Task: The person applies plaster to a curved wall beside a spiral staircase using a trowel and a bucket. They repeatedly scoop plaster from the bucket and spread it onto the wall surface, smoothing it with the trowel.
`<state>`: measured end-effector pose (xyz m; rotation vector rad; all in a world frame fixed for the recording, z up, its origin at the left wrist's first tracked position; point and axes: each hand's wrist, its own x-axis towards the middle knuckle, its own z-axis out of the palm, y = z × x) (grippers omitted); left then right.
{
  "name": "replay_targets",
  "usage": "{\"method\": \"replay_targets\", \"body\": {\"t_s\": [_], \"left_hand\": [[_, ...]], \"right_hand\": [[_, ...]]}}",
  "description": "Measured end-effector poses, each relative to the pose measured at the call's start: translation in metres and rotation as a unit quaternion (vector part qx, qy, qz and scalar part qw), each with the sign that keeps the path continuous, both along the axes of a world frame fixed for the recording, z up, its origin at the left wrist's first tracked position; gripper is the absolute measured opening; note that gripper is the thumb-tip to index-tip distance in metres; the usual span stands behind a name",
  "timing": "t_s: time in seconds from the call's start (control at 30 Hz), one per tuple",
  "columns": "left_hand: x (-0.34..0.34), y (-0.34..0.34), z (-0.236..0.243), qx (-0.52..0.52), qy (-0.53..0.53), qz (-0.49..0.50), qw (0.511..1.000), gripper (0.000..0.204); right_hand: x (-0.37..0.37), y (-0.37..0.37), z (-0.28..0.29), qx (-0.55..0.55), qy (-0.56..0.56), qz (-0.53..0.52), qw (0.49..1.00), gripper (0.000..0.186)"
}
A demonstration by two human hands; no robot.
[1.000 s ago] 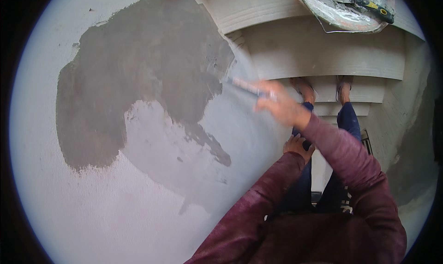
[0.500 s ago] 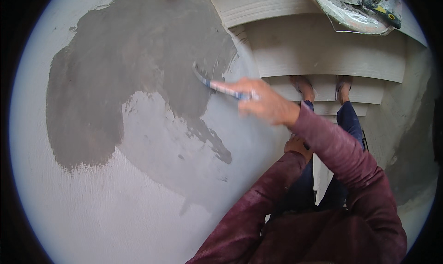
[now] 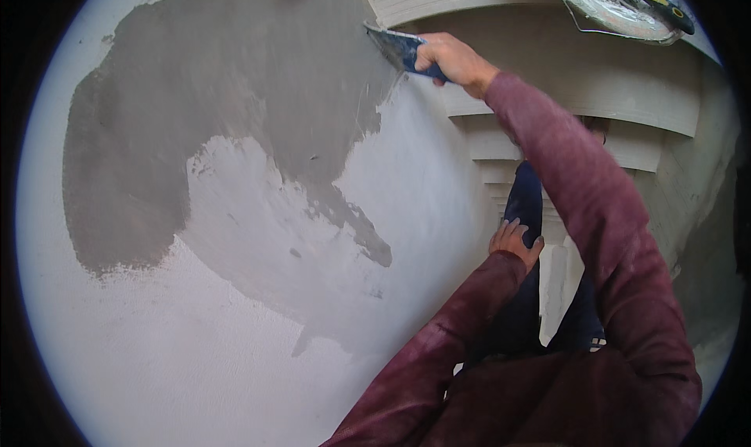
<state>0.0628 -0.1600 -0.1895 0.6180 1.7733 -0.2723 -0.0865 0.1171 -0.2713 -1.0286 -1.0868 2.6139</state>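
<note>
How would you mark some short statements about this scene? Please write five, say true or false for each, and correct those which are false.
1. The right hand grips a flat blue-and-grey tool. True.
2. Both hands hold tools. False: the left hand shows no tool and appears to rest on a dark blue trouser leg.
3. The grey patch covers the whole wall. False: white parts of the wall show beside and below the grey patch.
4. A black-and-yellow handle shows at the container in the upper right. True.
5. The sleeves are green. False: the sleeves are dark red.
</note>
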Motion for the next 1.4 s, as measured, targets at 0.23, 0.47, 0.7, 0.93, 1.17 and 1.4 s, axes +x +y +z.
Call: {"method": "replay_targets", "body": {"t_s": [0.23,0.47,0.7,0.93,1.17,1.4], "left_hand": [[0.008,-0.019,-0.018,0.085,0.035,0.006,0.996,0.042],[0.024,-0.024,-0.014,0.206,0.126,-0.025,0.97,0.034],[0.018,-0.01,-0.023,0.109,0.049,-0.009,0.993,0.042],[0.016,-0.023,-0.009,0.113,0.119,0.023,0.986,0.049],[-0.001,-0.023,-0.014,0.04,-0.006,0.009,0.999,0.057],[0.003,-0.023,-0.007,0.033,-0.002,0.004,0.999,0.057]], "right_hand": [[0.029,-0.068,0.139,0.04,0.155,0.011,0.987,0.047],[0.076,-0.078,0.198,0.113,0.267,0.07,0.955,0.06],[0.032,-0.083,0.1,0.179,0.02,-0.073,0.981,0.063],[0.029,-0.152,0.136,0.335,0.047,-0.047,0.94,0.061],[0.061,-0.064,0.093,0.17,0.069,-0.013,0.983,0.052],[0.022,-0.046,0.084,0.246,0.116,0.031,0.962,0.051]]}}
